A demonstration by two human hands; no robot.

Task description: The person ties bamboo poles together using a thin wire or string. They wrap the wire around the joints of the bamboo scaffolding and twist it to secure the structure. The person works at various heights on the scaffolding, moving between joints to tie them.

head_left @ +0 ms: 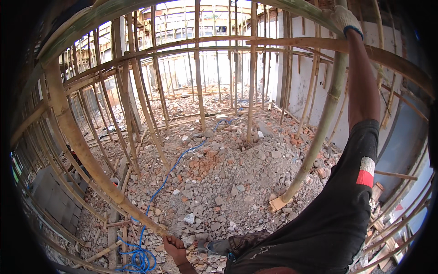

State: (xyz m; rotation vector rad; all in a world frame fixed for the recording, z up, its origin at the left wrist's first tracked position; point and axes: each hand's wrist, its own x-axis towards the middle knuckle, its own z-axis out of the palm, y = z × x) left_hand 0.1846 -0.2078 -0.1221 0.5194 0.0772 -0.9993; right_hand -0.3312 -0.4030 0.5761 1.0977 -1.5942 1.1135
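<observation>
Rubble [242, 182] spread beneath a slanting bamboo pole [117, 195], its lower end held in the curled left hand [175, 249]; blue hose [142, 259] lay to that hand's left. Gloved, the right hand [346, 22] reached high against a green crosspole [301, 11], its grip impossible to tell.

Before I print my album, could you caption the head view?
Above rubble, gloved right hand high at green bamboo, left hand at the lower end of a yellowish pole.

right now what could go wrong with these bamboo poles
The right bamboo pole stands on a small wood block over loose rubble, so it might slip. The bare left hand, at the lower end of the left bamboo pole, could get pinched.
</observation>
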